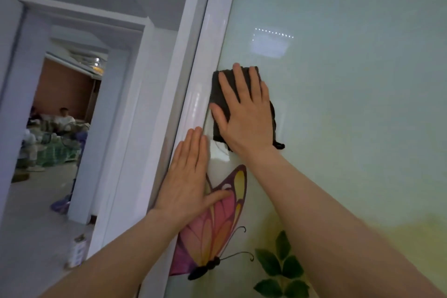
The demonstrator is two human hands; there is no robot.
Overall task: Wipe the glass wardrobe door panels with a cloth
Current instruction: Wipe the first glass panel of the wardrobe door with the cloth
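Cloth (219, 94): dark grey, folded, flat against the glass door panel (350, 104), at the panel's left edge just beside the white frame (205, 75). A loose corner hangs out lower right of the hand.

Right hand (244, 113): palm on the cloth, fingers straight and spread, pressing it onto the glass. Grip is flat and open, nothing curled round the cloth; it is held only by pressure.

Left hand (188, 179): lower and left of the right hand, flat, fingers straight and together, lying across the frame edge and the glass. Thumb points right, resting on a printed butterfly (217, 225). It holds nothing.

Panel: pale green, glossy, with a light reflection above the cloth. Printed green leaves (280, 266) right of the butterfly, near the bottom.

Left of the frame: white doorways (116, 80) opening into a far room where people sit (63, 118). A can (77, 251) stands on the floor (31, 213), lower left.
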